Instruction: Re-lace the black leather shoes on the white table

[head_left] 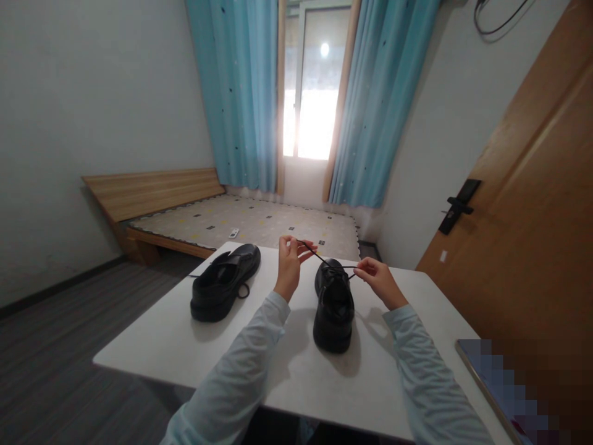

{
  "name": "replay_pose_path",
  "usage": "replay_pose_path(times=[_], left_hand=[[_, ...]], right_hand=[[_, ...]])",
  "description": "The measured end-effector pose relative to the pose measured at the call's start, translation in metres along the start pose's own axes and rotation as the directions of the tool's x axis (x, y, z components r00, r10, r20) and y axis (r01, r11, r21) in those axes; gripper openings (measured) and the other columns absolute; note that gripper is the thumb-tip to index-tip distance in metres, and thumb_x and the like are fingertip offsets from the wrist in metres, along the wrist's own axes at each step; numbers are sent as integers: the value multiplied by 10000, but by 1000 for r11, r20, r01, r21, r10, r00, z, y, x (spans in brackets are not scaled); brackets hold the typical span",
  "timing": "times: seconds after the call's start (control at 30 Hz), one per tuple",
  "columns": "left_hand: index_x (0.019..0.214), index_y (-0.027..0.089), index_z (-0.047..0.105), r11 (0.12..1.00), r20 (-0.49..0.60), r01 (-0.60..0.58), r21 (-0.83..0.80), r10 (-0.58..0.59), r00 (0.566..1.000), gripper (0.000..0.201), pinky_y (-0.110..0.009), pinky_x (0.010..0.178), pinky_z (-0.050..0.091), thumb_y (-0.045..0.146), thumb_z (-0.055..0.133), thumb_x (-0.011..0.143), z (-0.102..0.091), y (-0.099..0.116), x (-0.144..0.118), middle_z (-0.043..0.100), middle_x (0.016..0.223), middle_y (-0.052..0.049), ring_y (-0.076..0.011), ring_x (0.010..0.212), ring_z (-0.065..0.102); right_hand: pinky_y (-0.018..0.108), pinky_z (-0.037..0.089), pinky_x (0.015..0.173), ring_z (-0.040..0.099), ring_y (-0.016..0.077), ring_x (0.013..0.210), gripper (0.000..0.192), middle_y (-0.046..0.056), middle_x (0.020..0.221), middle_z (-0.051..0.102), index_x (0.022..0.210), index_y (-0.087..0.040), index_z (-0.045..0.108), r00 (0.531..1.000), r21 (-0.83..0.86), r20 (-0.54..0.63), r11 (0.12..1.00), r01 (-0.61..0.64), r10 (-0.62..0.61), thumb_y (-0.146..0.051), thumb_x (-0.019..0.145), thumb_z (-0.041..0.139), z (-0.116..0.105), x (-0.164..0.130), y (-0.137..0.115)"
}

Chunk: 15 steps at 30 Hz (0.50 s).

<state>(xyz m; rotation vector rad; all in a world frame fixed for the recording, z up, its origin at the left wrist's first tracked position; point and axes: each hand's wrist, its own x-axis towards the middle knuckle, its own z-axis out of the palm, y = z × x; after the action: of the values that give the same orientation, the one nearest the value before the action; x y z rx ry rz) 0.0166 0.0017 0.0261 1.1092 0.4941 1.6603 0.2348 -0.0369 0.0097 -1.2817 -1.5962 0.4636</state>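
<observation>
A black lace-up shoe (334, 312) stands upright on the white table (296, 377), heel toward me and toe pointing away. My left hand (290, 262), above and left of that shoe, pinches one black shoelace (319, 254) and draws it up taut from the eyelets. On the other side, my right hand (377, 278) pinches the second lace end, which runs low and nearly level from the shoe. The matching black shoe (225, 284) rests at the table's left, apart from both hands, with a loop of its lace lying beside it.
A phone or tablet-like object (486, 383), partly pixelated, lies along the table's right edge. Beyond the table is a low bed (259, 216) with a small white remote-like item (234, 233) on it. A wooden door (523, 204) is at the right.
</observation>
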Motion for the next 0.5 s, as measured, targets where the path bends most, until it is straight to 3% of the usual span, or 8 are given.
replay_pose_path(times=[0.2, 0.33, 0.4, 0.5], left_hand=[[884, 222, 338, 999, -50, -33, 41, 36, 998, 210, -243, 597, 529, 428, 377, 885, -8, 5, 5, 505, 729, 49, -61, 603, 553], [855, 219, 351, 993, -101, -62, 103, 72, 992, 220, -145, 483, 447, 431, 411, 871, -15, 9, 12, 450, 692, 55, -40, 520, 453], [845, 221, 347, 989, -105, -75, 127, 89, 990, 214, -117, 423, 378, 421, 418, 870, -19, 11, 16, 422, 664, 60, -36, 473, 399], [844, 222, 357, 982, -104, -93, 165, 111, 988, 184, -103, 379, 298, 389, 431, 869, -27, 13, 22, 381, 649, 64, -35, 449, 352]], right_hand=[[205, 376, 434, 480, 104, 519, 174, -17, 574, 514, 612, -166, 523, 986, -30, 143, 996, -84, 88, -312, 637, 615, -1, 0, 5], [188, 366, 392, 478, 93, 492, 151, -26, 576, 514, 631, -163, 528, 955, -56, 252, 988, -144, 154, -294, 629, 603, 0, -2, 9], [191, 371, 384, 468, 87, 470, 147, -31, 585, 512, 685, -164, 543, 955, -66, 246, 986, -156, 167, -301, 651, 583, 1, -3, 10], [203, 389, 409, 457, 83, 461, 147, -32, 604, 514, 789, -171, 561, 982, -105, 144, 988, -110, 124, -281, 694, 544, 3, -3, 8]])
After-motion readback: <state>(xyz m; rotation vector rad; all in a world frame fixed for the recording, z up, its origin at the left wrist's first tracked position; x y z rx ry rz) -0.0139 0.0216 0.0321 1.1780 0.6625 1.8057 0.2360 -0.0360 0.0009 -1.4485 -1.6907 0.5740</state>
